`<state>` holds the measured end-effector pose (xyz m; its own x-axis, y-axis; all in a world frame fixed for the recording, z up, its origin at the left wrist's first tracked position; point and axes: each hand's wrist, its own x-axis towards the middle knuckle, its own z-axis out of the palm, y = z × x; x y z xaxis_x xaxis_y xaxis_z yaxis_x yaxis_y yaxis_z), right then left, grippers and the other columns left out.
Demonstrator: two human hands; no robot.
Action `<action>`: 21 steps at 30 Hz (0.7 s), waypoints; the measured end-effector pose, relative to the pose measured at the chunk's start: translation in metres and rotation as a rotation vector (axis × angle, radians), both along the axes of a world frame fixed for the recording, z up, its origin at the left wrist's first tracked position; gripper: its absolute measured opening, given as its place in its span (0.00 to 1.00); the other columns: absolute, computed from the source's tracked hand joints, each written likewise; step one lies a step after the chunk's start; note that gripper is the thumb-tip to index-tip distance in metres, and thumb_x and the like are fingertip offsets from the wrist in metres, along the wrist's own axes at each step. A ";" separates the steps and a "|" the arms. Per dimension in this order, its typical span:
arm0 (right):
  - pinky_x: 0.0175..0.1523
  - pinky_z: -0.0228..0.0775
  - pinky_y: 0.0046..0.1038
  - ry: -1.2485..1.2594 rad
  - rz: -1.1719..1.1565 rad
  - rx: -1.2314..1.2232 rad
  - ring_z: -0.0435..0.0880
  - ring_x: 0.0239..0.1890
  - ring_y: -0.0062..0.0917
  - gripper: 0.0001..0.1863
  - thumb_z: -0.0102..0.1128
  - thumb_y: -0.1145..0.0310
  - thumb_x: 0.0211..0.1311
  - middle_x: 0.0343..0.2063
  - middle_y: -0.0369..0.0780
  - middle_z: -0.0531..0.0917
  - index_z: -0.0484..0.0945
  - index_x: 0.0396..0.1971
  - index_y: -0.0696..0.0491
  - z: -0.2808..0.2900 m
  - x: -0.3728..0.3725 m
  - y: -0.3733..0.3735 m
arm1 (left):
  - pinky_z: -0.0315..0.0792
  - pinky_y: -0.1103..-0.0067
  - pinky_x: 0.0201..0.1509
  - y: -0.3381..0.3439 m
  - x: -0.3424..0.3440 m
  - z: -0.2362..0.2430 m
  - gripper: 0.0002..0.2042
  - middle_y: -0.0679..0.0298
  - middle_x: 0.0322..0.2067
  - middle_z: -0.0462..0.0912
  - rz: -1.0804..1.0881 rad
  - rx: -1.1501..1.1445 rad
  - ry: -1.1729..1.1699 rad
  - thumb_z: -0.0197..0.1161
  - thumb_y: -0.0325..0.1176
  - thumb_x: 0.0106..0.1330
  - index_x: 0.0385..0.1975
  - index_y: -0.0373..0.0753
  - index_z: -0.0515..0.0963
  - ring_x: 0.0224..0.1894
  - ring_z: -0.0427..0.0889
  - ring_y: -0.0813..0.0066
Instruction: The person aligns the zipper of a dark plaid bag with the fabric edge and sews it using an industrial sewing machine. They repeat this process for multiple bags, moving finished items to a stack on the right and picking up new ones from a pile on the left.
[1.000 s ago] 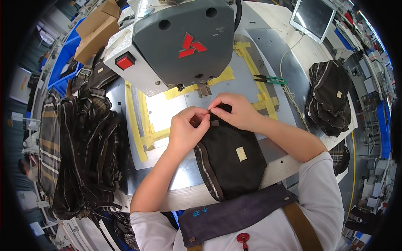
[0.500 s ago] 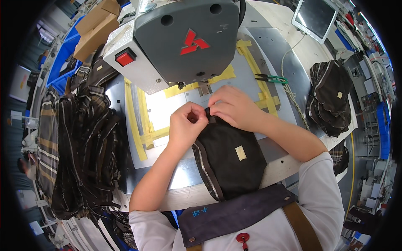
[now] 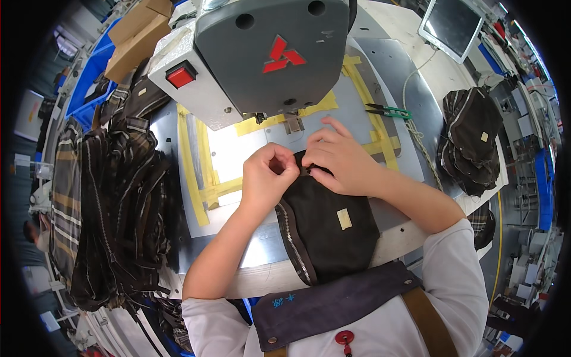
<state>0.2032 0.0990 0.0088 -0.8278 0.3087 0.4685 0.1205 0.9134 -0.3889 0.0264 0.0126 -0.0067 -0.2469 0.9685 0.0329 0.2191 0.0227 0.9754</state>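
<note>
A dark brown fabric pouch (image 3: 330, 229) with a zipper along its left side and a small cream label lies over the table's front edge, close against my body. My left hand (image 3: 269, 177) pinches the pouch's far edge between thumb and index finger. Beside it, my right hand (image 3: 340, 159) grips the same edge with thumb and fingers, its outer fingers raised. A small dark part of the edge sits between the two hands, mostly hidden by the fingers. Just beyond them stands the grey sewing machine head (image 3: 273, 65), its needle area (image 3: 291, 122) above the plate.
Yellow tape (image 3: 225, 191) marks the metal work plate. Green-handled thread snips (image 3: 388, 111) lie at the right near a cord. Zippered dark pieces (image 3: 113, 208) are heaped at the left; finished-looking pouches (image 3: 473, 128) are stacked at the right. A screen (image 3: 452, 27) stands at the back right.
My right hand's fingers have shifted and partly lifted at the pouch's edge. My left hand keeps its pinch. The pouch stays almost in place.
</note>
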 end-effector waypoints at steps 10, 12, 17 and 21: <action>0.67 0.54 0.48 0.060 -0.154 -0.007 0.76 0.43 0.25 0.06 0.67 0.71 0.46 0.29 0.31 0.80 0.79 0.25 0.49 -0.004 0.004 0.008 | 0.70 0.82 0.39 0.001 -0.009 -0.001 0.04 0.67 0.29 0.79 -0.203 0.016 0.009 0.62 0.25 0.62 0.35 0.34 0.75 0.32 0.75 0.81; 0.66 0.54 0.49 0.077 -0.131 0.165 0.76 0.43 0.24 0.05 0.67 0.71 0.46 0.30 0.30 0.79 0.79 0.23 0.48 -0.004 0.004 0.006 | 0.70 0.82 0.39 0.001 -0.009 -0.006 0.04 0.66 0.31 0.79 -0.137 -0.007 0.045 0.62 0.25 0.63 0.34 0.34 0.75 0.32 0.75 0.81; 0.65 0.55 0.49 0.166 -0.111 0.486 0.76 0.43 0.23 0.05 0.67 0.69 0.46 0.31 0.29 0.78 0.79 0.23 0.48 -0.012 -0.001 0.003 | 0.70 0.82 0.40 0.003 -0.002 -0.013 0.06 0.65 0.32 0.78 0.007 0.181 0.277 0.65 0.23 0.60 0.33 0.34 0.73 0.33 0.77 0.76; 0.62 0.57 0.49 0.234 -0.173 0.317 0.75 0.42 0.24 0.05 0.68 0.69 0.47 0.29 0.29 0.77 0.78 0.23 0.48 -0.010 -0.003 0.000 | 0.75 0.74 0.38 0.004 0.001 -0.007 0.07 0.60 0.32 0.78 -0.006 0.326 0.442 0.67 0.22 0.56 0.32 0.35 0.76 0.32 0.80 0.61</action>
